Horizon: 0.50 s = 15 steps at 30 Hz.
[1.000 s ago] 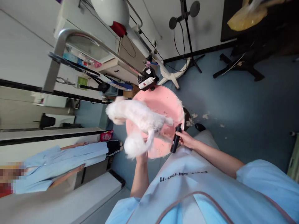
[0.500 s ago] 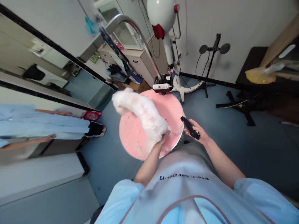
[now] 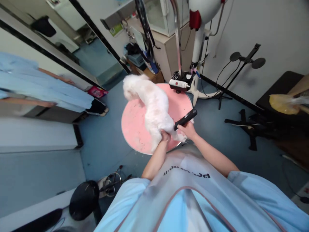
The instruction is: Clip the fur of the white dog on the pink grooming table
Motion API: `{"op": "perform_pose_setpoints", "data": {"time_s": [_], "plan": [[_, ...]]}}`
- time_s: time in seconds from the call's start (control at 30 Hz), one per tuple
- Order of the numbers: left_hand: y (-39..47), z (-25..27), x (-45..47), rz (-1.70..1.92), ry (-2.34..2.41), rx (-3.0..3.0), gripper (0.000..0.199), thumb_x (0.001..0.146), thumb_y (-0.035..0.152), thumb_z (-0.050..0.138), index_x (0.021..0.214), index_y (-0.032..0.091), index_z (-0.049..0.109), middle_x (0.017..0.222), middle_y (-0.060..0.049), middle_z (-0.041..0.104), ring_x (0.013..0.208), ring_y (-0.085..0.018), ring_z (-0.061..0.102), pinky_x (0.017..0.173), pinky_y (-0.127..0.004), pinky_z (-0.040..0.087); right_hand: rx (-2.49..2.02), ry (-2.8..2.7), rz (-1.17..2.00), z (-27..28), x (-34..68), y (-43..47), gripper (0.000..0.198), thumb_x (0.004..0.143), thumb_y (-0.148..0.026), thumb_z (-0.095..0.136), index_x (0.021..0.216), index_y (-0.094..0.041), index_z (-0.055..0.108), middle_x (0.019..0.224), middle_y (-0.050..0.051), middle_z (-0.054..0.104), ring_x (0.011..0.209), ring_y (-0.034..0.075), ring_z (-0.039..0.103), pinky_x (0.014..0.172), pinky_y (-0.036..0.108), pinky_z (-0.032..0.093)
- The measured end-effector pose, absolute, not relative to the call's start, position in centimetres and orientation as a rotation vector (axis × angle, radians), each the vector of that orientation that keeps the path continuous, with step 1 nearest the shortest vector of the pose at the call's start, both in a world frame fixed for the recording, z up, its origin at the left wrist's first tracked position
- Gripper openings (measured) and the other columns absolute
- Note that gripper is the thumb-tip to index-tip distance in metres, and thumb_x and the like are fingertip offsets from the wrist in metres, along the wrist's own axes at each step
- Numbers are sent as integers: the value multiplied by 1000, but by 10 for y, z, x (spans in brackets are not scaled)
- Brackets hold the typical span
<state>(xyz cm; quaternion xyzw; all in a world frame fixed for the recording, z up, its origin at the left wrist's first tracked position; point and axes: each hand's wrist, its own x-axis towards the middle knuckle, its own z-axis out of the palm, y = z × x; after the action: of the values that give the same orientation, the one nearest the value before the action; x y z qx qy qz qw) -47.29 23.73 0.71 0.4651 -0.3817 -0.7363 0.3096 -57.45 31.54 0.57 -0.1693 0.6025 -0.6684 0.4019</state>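
Note:
A white, short-coated dog (image 3: 156, 103) stands on a round pink table (image 3: 132, 125), its head toward the far left and its rear toward me. My left hand (image 3: 165, 136) grips the dog at its rear, between the hind legs; the fingertips are partly hidden. In my right hand (image 3: 188, 129) is a black hair clipper (image 3: 185, 119), fingers closed round it. One end of the clipper lies against or just beside the dog's right hind leg; I cannot tell whether it touches. Bits of cut hair are scattered over the tabletop.
At the table's far edge, a black holder carries scissors and a white bottle (image 3: 179, 84) beside a metal grooming arm (image 3: 178, 38). A white stand dryer (image 3: 199, 42) stands behind. Another person in blue (image 3: 43, 87) is at the left. A black stool (image 3: 84, 199) sits lower left.
My right hand has brought the clipper leftward to the dog's rear and turned it. The dog's hindquarters have shifted, with a hind leg now out to the right. The view has swung.

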Motion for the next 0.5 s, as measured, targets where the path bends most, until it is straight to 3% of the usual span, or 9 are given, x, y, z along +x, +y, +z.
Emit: {"op": "perform_pose_setpoints", "data": {"time_s": [0.17,0.3,0.4,0.5], "plan": [[235,24,-470,-1861,-444,1225,94,89,84,1,99,18,67,92,-15,72,116,-29,63,88,-37,55,-566,1624,-1436,-20,-541,342,36,61,-28,75,94,-21,60,83,-1,67,77,18,62,75,32,52],[229,26,-459,-1794,-506,1131,76,88,86,28,93,23,71,89,-12,73,112,-31,65,87,-42,56,-628,1464,-1268,-37,-547,363,34,58,-21,73,90,-20,61,81,-3,67,76,16,62,74,29,52],[227,22,-448,-1811,-723,1081,59,84,81,51,87,26,72,88,-10,74,111,-32,66,84,-44,56,-561,1375,-1177,-36,-564,351,29,57,-19,74,83,-20,60,71,-5,64,65,13,59,59,23,48],[225,22,-441,-1892,-759,1078,52,84,77,59,84,26,70,81,-9,73,104,-31,68,82,-45,57,-381,1369,-1316,-28,-565,326,22,64,-24,68,84,-20,60,72,-4,66,57,10,55,46,19,41]]}}
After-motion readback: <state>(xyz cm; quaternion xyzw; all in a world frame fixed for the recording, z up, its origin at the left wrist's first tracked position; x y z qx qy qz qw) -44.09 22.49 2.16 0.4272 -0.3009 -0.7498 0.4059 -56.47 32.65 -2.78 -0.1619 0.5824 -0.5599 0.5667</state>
